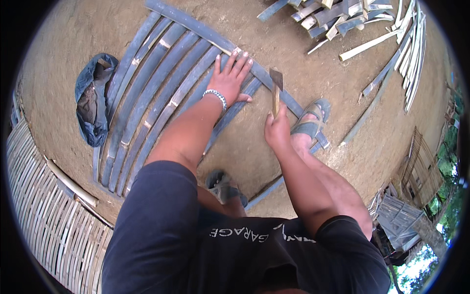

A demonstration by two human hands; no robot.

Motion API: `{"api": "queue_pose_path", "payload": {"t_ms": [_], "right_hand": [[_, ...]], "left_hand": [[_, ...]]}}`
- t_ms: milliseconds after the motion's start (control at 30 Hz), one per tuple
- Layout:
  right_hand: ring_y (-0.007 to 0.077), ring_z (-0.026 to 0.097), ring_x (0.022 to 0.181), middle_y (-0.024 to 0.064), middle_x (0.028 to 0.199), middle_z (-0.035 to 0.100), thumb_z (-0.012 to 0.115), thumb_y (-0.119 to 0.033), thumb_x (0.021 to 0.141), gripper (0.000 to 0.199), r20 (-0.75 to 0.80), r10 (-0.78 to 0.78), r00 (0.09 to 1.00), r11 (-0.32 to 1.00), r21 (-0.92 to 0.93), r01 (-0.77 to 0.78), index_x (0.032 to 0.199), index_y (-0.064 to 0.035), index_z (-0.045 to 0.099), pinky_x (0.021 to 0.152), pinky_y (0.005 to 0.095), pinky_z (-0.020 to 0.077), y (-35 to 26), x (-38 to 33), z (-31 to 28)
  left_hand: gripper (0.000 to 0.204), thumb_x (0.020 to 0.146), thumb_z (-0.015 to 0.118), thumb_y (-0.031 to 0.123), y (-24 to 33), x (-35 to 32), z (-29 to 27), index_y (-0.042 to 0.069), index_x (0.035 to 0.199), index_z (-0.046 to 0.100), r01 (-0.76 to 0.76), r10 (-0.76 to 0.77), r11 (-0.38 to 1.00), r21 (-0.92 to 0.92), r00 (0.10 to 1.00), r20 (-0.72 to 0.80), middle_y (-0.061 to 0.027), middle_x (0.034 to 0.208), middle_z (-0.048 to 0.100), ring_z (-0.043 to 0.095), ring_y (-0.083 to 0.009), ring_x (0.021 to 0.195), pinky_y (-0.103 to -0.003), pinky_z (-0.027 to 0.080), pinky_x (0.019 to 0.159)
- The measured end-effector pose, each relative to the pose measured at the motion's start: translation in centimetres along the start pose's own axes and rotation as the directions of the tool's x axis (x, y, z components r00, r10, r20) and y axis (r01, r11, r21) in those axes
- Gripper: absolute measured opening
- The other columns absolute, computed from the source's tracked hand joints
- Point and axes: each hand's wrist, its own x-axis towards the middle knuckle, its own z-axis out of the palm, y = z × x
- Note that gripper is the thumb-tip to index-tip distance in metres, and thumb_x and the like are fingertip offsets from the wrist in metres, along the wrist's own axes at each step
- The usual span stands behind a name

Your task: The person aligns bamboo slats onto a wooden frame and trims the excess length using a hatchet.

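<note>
My left hand [230, 77], with a braided bracelet at the wrist, lies flat with fingers spread on split bamboo slats [161, 88]. Its fingertips reach the long bamboo crosspiece [196, 25] that runs across the slats' far ends. To the right, my right hand [278, 128] is wrapped round the wooden handle of a hammer [276, 90]. The hammer's dark metal head points away from me, just above the crosspiece. Several slats lie side by side on the left, and bare soil shows between the frame pieces on the right.
A dark cloth bag [93, 100] lies left of the slats. Split bamboo pieces [333, 17] are piled at the far right, beside thin pale strips [411, 59]. A slatted bamboo panel [54, 206] stands at lower left. My sandalled feet [313, 120] are by the frame.
</note>
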Motion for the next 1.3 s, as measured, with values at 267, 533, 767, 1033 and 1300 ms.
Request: {"api": "queue_pose_path", "payload": {"t_ms": [267,533,767,1033,1300], "right_hand": [[0.0525,0.064,0.103,0.036,0.109,0.065,0.056,-0.01,0.099,0.041,-0.129,-0.148,0.981,0.955,0.239,0.176,0.138,-0.0018,0.047,0.088,0.0544,0.0504,1.0,-0.7,0.5],[0.0494,0.065,0.106,0.0348,0.107,0.066,0.055,-0.012,0.1,0.04,-0.211,-0.035,0.977,0.931,0.349,0.108,0.137,0.0011,0.046,0.092,0.0511,0.05,-2.2,-1.2,-0.6],[0.0462,0.064,0.108,0.0335,0.108,0.065,0.056,-0.011,0.1,0.04,-0.101,0.04,0.994,0.999,0.009,-0.039,0.136,0.0023,0.047,0.095,0.0494,0.0491,0.0,-0.3,2.2],[0.0516,0.066,0.096,0.0315,0.099,0.067,0.061,-0.016,0.099,0.036,-0.282,-0.231,0.931,0.971,-0.004,0.24,0.128,0.003,0.051,0.086,0.053,0.052,1.0,-1.8,2.9],[0.0438,0.069,0.101,0.0275,0.105,0.07,0.062,-0.016,0.098,0.032,-0.313,-0.083,0.946,0.958,0.235,0.162,0.121,0.0042,0.056,0.089,0.0466,0.0528,-2.5,-0.9,0.8]], "left_hand": [[0.119,0.078,0.065,0.078,-0.3,0.5,-0.2,0.017,0.167,0.015,-0.01,0.01,1.0,-0.014,1.0,0.0,-0.0071,0.174,0.009,0.005,-0.031,0.161,-0.063,0.008,0.126],[0.119,0.079,0.064,0.078,-0.7,0.3,-0.3,0.016,0.167,0.014,0.007,-0.008,1.0,0.024,0.999,0.042,-0.0068,0.175,0.007,0.005,-0.0311,0.161,-0.063,0.008,0.126],[0.118,0.079,0.063,0.079,0.0,0.3,-0.4,0.017,0.167,0.014,-0.009,0.009,1.0,-0.01,1.0,0.023,-0.0066,0.175,0.007,0.004,-0.0311,0.161,-0.063,0.008,0.126],[0.118,0.078,0.062,0.08,-0.3,0.2,-0.3,0.016,0.167,0.015,-0.007,0.007,1.0,0.019,1.0,0.019,-0.0071,0.174,0.009,0.004,-0.0313,0.161,-0.063,0.008,0.126],[0.119,0.078,0.062,0.08,-0.6,0.2,-0.2,0.016,0.167,0.015,-0.003,0.003,0.999,0.033,1.0,0.002,-0.0078,0.174,0.011,0.005,-0.0316,0.16,-0.063,0.008,0.126]]}}
